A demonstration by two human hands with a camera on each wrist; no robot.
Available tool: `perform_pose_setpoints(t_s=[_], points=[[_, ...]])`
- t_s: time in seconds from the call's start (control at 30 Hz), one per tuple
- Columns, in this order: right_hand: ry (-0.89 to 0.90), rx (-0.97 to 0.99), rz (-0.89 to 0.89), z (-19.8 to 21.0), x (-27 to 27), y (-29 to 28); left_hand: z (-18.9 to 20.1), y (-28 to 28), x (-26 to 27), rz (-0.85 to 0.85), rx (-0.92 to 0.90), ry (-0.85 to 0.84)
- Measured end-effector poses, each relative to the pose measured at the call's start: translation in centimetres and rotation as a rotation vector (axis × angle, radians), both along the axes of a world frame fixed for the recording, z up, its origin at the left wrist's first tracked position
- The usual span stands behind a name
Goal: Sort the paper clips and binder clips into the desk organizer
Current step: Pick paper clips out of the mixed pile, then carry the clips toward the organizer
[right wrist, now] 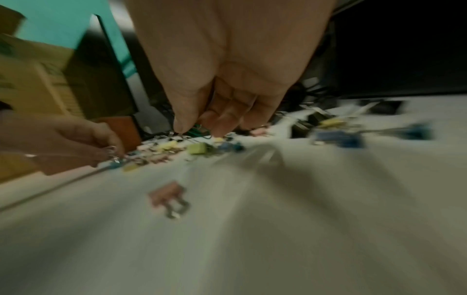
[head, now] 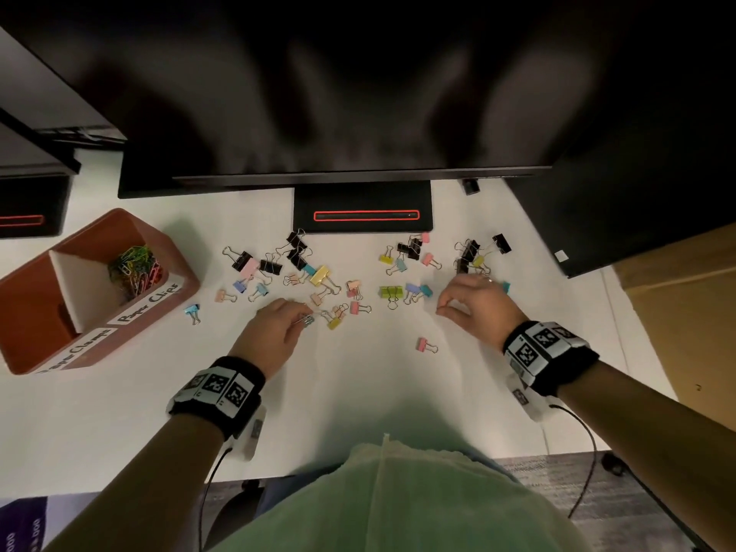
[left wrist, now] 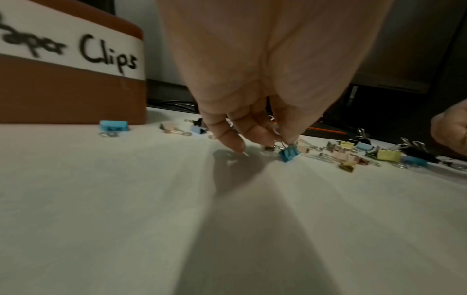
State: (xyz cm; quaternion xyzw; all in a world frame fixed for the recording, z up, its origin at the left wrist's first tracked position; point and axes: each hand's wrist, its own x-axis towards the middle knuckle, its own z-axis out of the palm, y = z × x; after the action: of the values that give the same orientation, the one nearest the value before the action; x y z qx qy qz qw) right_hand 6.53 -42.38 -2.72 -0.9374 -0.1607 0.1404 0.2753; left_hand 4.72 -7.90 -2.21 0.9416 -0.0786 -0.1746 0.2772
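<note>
My left hand (head: 299, 317) pinches the wire handles of a small blue binder clip (head: 307, 320), whose body (left wrist: 289, 153) touches the white table. My right hand (head: 440, 309) hovers low over the table to the right, with thumb and fingers pinched on what looks like a green paper clip (right wrist: 201, 129); that view is blurred. Many coloured and black binder clips (head: 318, 274) lie scattered between and beyond both hands. The red-brown desk organizer (head: 184, 260) stands at the left. Its far compartment, labelled "Paper Clips" (left wrist: 108, 56), holds a heap of coloured paper clips (head: 135, 268).
A lone pink binder clip (head: 426, 345) lies near my right wrist and a lone blue one (head: 193, 311) lies by the organizer. A monitor stand (head: 362, 209) sits behind the clips. A cardboard box (head: 685, 296) is at the right.
</note>
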Motion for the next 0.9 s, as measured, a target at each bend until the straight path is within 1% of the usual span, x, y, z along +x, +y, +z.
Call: perform_pose_setpoints(t_s=[0.03,0.13,0.17,0.27,0.33,0.43,0.5,0.63,0.77,0.9], points=[[0.016,0.014,0.040,0.5,0.1,1.2,0.1,0.6,-0.3,0.028,0.003,0.001],[0.158,0.106,0.109,1.7,0.0,5.5,0.4,2.3,-0.9,0.090,0.023,-0.009],[0.181,0.125,0.132,2.1,0.1,7.0,0.5,2.8,-0.9,0.105,0.024,-0.014],[0.173,0.146,0.199,2.6,0.7,12.1,1.0,4.3,-1.2,0.151,0.005,-0.016],[0.190,0.112,0.197,2.6,1.3,15.1,1.2,5.2,-1.3,0.169,-0.024,-0.036],[0.232,-0.083,0.167,2.2,2.0,18.3,1.5,6.3,-1.0,0.174,-0.059,-0.060],[0.246,-0.202,0.134,1.8,2.4,19.4,1.8,7.0,-0.6,0.172,-0.069,-0.064],[0.219,-0.309,0.045,1.3,2.5,19.9,1.9,8.2,-0.2,0.149,-0.105,-0.065],[0.216,-0.412,0.061,1.5,2.5,20.2,1.8,9.2,-0.1,0.107,-0.128,-0.042],[0.227,-0.451,0.096,1.9,2.2,20.4,2.0,10.4,-0.5,0.050,-0.136,0.014]])
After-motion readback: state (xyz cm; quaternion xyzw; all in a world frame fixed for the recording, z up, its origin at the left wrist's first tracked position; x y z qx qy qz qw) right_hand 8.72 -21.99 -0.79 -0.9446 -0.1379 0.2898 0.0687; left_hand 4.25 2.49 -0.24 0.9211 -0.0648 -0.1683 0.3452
